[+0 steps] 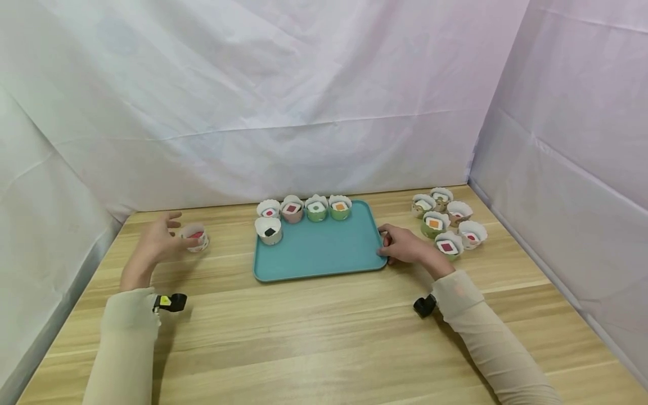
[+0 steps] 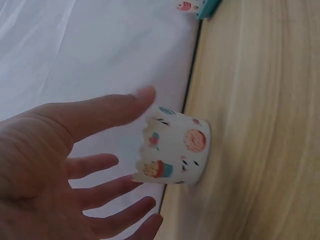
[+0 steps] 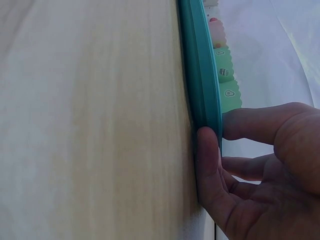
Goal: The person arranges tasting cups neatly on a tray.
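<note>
- Your left hand [image 1: 158, 239]: loose, fingers spread, just beside a cup [image 2: 175, 147] on the counter [image 1: 304, 343], 9 o'clock of the tray [image 1: 329, 247].
- Your right hand [image 1: 405, 246]: pinching tray rim, 3 o'clock.
- Five cups [image 1: 292, 214] on tray, 9 to 1.
- Six others [image 1: 431, 230], 3 o'clock.

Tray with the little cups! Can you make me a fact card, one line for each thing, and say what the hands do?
Tray: teal, on the wooden table
Back-row cups: four, on the tray
Cup with black patch: on the tray, in front of the row's left end
Right-side cups: six, off the tray
Left cup: white, printed, standing off the tray
Left hand: fingers spread at the left cup; whether they touch it, I can't tell
Right hand: pinches the tray's right edge
</note>
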### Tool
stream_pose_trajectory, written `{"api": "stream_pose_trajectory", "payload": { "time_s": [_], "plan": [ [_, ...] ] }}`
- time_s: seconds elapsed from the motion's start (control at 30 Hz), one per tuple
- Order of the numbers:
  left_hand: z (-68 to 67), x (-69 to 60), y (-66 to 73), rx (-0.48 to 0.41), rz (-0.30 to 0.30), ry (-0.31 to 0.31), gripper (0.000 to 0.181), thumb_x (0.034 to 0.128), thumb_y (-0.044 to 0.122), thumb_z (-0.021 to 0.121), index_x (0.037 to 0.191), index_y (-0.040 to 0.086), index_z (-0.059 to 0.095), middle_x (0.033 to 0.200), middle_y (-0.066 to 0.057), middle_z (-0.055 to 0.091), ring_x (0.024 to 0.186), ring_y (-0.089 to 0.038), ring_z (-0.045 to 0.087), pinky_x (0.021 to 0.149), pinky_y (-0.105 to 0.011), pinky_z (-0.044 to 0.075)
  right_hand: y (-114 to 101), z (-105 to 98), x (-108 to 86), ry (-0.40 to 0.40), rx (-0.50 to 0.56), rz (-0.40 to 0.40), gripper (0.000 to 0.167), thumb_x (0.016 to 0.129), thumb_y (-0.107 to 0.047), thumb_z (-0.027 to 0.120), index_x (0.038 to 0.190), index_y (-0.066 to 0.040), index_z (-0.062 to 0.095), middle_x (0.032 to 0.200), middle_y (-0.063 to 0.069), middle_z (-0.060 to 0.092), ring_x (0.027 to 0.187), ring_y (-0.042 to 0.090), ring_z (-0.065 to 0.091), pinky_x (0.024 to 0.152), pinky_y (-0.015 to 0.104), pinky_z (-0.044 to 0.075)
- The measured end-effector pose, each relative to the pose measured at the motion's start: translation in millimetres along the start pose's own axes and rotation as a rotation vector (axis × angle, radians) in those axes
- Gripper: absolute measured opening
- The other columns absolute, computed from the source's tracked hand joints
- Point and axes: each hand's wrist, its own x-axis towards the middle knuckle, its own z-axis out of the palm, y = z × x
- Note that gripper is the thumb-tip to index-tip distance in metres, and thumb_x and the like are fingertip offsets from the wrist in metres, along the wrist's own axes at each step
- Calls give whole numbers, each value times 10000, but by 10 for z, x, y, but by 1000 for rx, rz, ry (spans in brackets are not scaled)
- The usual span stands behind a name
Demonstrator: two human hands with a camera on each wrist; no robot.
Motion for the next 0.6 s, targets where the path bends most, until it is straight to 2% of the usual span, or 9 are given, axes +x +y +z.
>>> {"api": "stream_pose_trajectory", "payload": {
  "time_s": [0.13, 0.33, 0.6],
  "plan": [
    [45, 55, -87, 9, 1, -56, 1079, 874, 306, 832, 1630, -27, 137, 1603, -390, 264, 1431, -601, 306, 1141, -720, 365, 10, -4, -7, 1, 6, -6, 640, 989, -116, 667, 1522, 61, 360, 945, 125, 577, 686, 179, 633, 663, 301, 607],
    [85, 71, -136, 5, 65, -84, 945, 910, 205, 797, 1593, -80, 209, 1578, -419, 247, 1411, -606, 301, 1109, -716, 388, 2, -7, -4, -4, 9, -1, 646, 989, -121, 668, 1527, 55, 357, 959, 131, 575, 693, 181, 634, 670, 303, 611],
    [139, 105, -178, -46, 54, -73, 861, 950, 155, 739, 1604, -54, 220, 1553, -381, 319, 1360, -515, 395, 1033, -533, 470, 10, 2, -9, -5, 12, -6, 633, 993, -118, 660, 1524, 53, 360, 958, 127, 576, 697, 178, 630, 663, 291, 611]
  ]
}}
